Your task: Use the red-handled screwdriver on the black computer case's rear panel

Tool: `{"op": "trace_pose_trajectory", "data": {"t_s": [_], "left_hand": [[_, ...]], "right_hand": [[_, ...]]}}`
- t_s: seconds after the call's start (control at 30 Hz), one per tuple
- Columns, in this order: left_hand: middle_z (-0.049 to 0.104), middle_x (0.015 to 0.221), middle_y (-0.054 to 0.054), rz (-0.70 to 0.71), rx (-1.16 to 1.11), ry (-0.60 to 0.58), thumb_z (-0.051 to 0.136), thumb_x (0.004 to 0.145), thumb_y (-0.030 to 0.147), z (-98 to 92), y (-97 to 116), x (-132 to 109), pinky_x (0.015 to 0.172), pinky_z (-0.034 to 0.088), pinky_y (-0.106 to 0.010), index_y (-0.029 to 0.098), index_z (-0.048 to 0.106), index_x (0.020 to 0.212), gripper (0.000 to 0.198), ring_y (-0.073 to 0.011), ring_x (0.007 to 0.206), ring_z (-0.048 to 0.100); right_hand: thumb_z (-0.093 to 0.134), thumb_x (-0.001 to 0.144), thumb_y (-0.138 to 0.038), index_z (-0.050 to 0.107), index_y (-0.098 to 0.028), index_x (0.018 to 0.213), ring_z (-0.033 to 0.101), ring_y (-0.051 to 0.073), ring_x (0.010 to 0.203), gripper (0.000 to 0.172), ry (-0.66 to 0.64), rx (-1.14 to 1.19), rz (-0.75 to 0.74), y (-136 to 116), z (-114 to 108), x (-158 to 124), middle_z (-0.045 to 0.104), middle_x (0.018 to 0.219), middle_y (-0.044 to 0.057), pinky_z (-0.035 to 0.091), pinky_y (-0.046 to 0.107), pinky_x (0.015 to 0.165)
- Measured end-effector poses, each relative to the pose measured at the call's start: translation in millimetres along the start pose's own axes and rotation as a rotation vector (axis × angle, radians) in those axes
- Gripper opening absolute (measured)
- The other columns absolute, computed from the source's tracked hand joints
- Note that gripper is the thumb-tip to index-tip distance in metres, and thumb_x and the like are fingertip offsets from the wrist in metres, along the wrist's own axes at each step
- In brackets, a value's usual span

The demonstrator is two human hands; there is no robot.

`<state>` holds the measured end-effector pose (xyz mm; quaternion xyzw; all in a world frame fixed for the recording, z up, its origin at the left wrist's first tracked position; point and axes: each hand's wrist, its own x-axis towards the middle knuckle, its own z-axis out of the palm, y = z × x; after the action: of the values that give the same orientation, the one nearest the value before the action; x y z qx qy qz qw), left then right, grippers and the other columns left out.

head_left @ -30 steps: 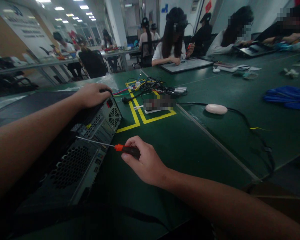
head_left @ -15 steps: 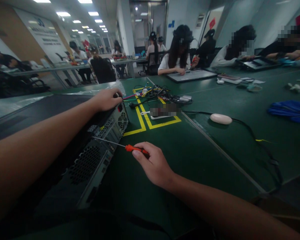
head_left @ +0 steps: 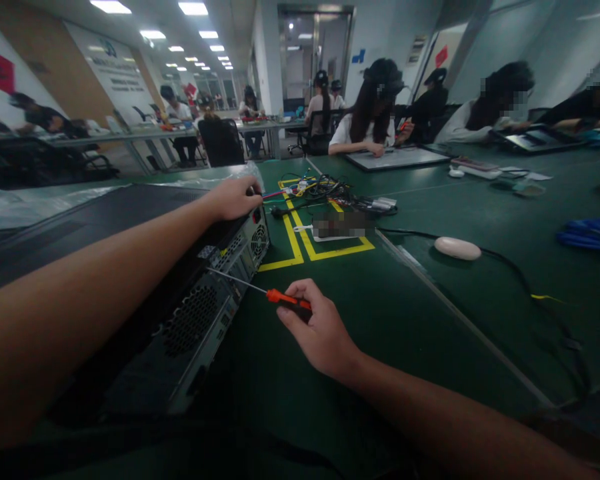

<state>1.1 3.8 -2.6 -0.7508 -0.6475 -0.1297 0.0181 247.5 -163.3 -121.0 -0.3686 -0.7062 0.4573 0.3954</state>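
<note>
A black desktop computer case (head_left: 130,207) lies on its side at the left, its grey rear panel (head_left: 225,293) facing the right. My left hand (head_left: 237,198) rests on the far top corner of the case, fingers curled over its edge; part of the fingertips is hidden. In my right hand (head_left: 317,323) is a screwdriver with a red and black handle (head_left: 290,303), held between thumb and fingers. Its long thin shaft (head_left: 237,277) reaches to the upper edge of the rear panel, where the tip meets the case.
Behind the case lies a tangle of cables (head_left: 335,190) beside yellow tape marks (head_left: 340,251). A phone-like device (head_left: 343,227), a pale oval object (head_left: 457,248) on a black cable and a blue bundle (head_left: 590,237) lie to the right. Other people (head_left: 373,113) work farther back.
The whole scene has shifted right and slightly down in the view as my head turned. My right fingers sit a little looser on the screwdriver handle; its tip stays at the panel edge.
</note>
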Motion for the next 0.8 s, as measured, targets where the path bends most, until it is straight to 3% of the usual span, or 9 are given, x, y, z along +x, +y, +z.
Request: {"op": "trace_pose_trajectory", "data": {"t_s": [0.47, 0.67, 0.8], "left_hand": [[0.077, 0.118, -0.011, -0.002, 0.015, 0.004, 0.054, 0.086, 0.041, -0.8, 0.7, 0.2, 0.098, 0.052, -0.039, 0.021, 0.071, 0.124, 0.046, -0.0316, 0.11, 0.07], [0.076, 0.12, -0.013, 0.011, 0.015, -0.004, 0.051, 0.087, 0.041, 0.1, -0.7, 0.3, 0.097, 0.053, -0.039, 0.019, 0.071, 0.123, 0.047, -0.0317, 0.11, 0.07], [0.077, 0.118, -0.013, 0.017, 0.008, -0.001, 0.052, 0.085, 0.043, 0.1, -1.3, 0.5, 0.097, 0.053, -0.04, 0.019, 0.071, 0.122, 0.047, -0.0318, 0.108, 0.07]], "right_hand": [[0.068, 0.097, -0.025, 0.071, -0.021, 0.11, 0.064, 0.019, 0.091, 0.014, 0.088, -0.006, -0.072, -0.3, -5.1, 3.8, 0.07, 0.103, 0.003, 0.048, 0.032, 0.082], [0.058, 0.105, -0.033, 0.072, -0.02, 0.103, 0.063, 0.018, 0.086, 0.019, 0.039, -0.035, -0.088, -1.2, -4.8, 3.9, 0.069, 0.094, 0.003, 0.047, 0.032, 0.079], [0.07, 0.094, -0.032, 0.063, -0.022, 0.111, 0.063, 0.017, 0.081, 0.02, 0.008, 0.002, -0.043, -3.8, -2.6, 0.9, 0.067, 0.093, 0.0, 0.046, 0.031, 0.075]]}}
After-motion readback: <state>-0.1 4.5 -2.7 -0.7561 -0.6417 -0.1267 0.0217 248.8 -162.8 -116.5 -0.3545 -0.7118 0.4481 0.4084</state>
